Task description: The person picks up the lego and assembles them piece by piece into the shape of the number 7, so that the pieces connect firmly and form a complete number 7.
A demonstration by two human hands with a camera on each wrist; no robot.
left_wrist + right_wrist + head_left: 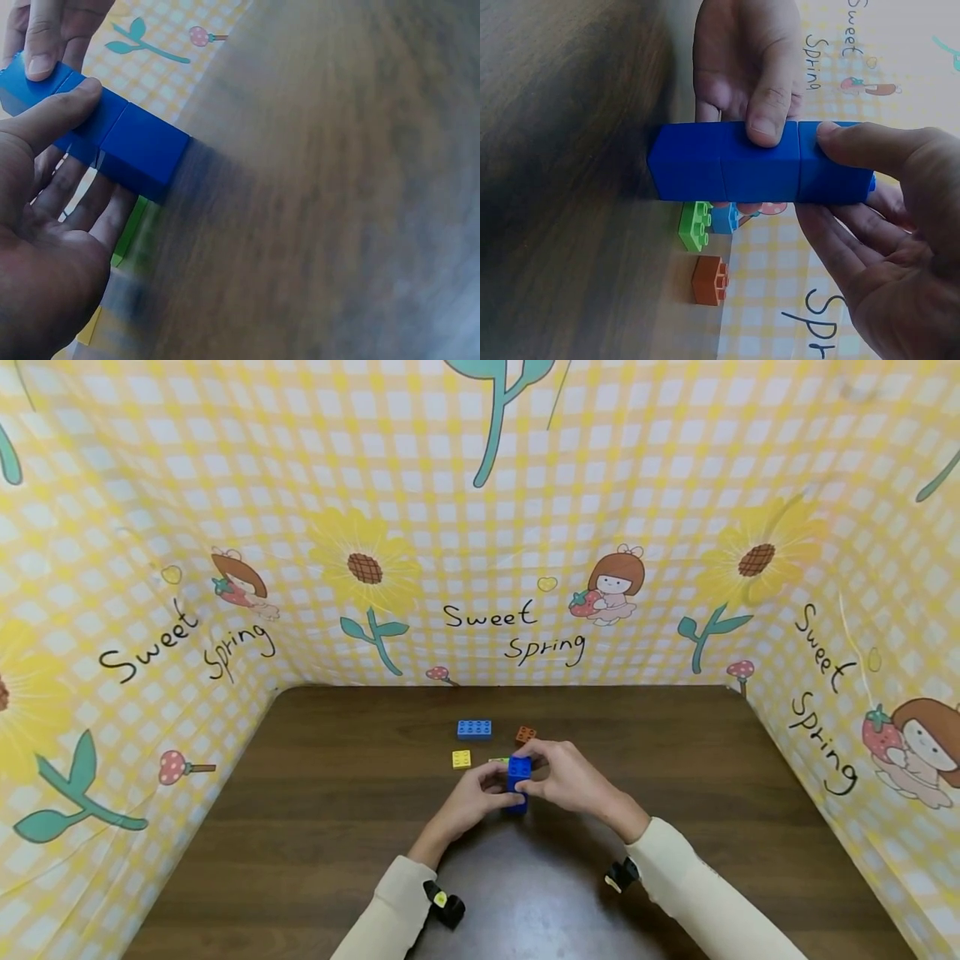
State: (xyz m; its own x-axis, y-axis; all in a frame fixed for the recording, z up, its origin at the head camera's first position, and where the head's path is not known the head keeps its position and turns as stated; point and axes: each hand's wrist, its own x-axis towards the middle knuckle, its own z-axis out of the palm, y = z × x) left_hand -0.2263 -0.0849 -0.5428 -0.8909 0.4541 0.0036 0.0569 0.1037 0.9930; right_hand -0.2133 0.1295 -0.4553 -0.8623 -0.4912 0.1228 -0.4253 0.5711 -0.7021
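Note:
Three dark blue toy bricks form an upright stack (761,176), its lower end right at the tabletop. My left hand (471,797) grips the middle brick, thumb on the near face and fingers behind. From the other side my right hand (566,777) pinches the top brick (847,178), whose studs face up. The lowest brick (147,150) sticks out below the fingers of both hands. Just behind the stack lies a green brick (694,226), mostly hidden by the hands in the head view.
Farther back on the brown table (337,843) lie a light blue brick (474,729), a small yellow brick (461,759) and an orange-brown brick (527,734). Yellow checked cloth (480,527) walls the table at the back and both sides.

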